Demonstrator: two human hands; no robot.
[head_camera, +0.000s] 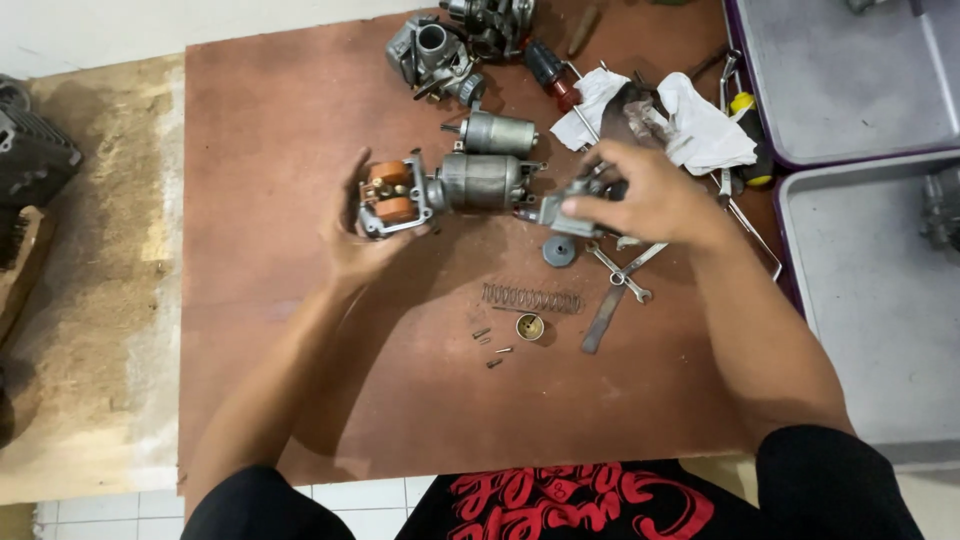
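We see a dull grey cast-metal carburettor body (400, 195) with matt orange plastic floats, a coiled steel spring (532, 298), crumpled white cloth rags (700, 125) far right, and the matt, scuffed reddish-brown plywood board (300, 330).

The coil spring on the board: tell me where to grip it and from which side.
Pinch the spring across its middle, coming from above. It lies flat and lengthwise on the board, free of neighbours, so its long sides are open to fingers.
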